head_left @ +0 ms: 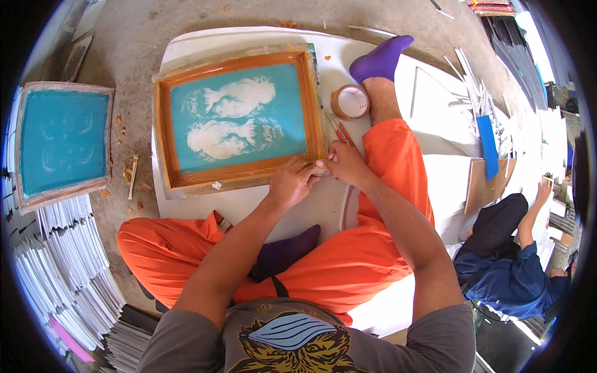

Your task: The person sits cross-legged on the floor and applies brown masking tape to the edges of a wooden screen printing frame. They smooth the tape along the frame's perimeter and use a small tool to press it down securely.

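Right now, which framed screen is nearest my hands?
The white-figured screen, its corner at your left hand and right hand; the faintly marked screen sits farther left.

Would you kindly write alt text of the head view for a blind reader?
A seated person's left hand and right hand meet at the near right corner of a wood-framed teal screen with white designs. A tape roll lies beside it; another teal screen is at left.

In front of me, a rectangular wooden-framed screen point(239, 119) with turquoise mesh point(291, 93) and two white figures point(224, 138) lies slightly askew on a white sheet point(249, 208).
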The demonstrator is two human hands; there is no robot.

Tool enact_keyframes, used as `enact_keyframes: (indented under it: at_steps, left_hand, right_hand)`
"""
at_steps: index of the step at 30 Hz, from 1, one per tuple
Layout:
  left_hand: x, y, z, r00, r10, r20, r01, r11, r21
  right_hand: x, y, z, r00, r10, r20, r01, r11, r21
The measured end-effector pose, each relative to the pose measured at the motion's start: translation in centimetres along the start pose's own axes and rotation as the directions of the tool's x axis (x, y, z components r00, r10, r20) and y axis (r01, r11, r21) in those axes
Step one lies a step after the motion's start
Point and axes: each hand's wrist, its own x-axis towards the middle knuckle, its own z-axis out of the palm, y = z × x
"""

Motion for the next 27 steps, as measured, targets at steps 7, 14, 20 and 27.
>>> enact_keyframes:
  at_steps: [7,14,20,27]
  left_hand:
    - [0.1,0.1,0.0,1.0,-0.003,-0.02,0.003,1.0,0.012]
    - [-0.3,0.3,-0.1,0.996,-0.035,0.079,0.026,0.993,0.111]
    - [-0.2,0.7,0.0,0.996,-0.086,-0.025,0.087,0.995,0.039]
    - [0.0,0.6,-0.4,0.97,-0.219,0.107,0.205,0.97,0.132]
  right_hand:
    - [-0.4,0.8,-0.8,0.994,-0.026,0.104,0.008,0.986,0.169]
    - [-1.9,-0.7,-1.3,0.993,-0.111,-0.035,0.113,0.992,0.062]
    - [-2.1,-1.6,0.3,0.991,0.024,-0.129,-0.027,0.999,-0.024]
    - [-2.6,-3.4,-0.7,0.979,-0.119,-0.162,0.069,0.956,-0.284]
